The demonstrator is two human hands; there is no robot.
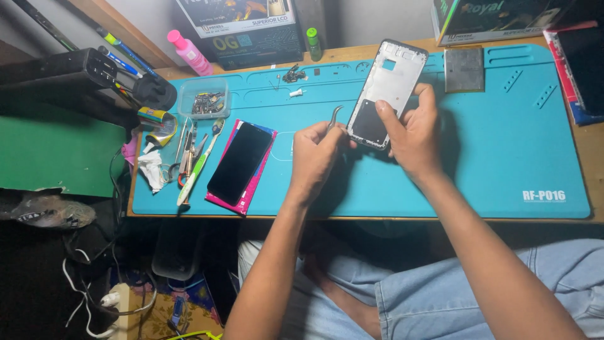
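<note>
My right hand [412,129] holds an opened phone frame [387,85], silver inside with a black patch low down, tilted above the blue work mat [491,157]. The thumb rests on the black patch. My left hand [314,154] is closed around curved metal tweezers [334,116], whose tip points up just left of the frame's lower edge. A black phone screen [240,160] lies on a pink pad [242,201] to the left of my left hand.
A clear plastic box of small parts [203,99], a toothbrush [200,165] and hand tools lie at the mat's left end. A pink bottle [189,53], a green bottle [313,43] and boxes stand at the back. A grey metal plate [464,69] lies at the far right.
</note>
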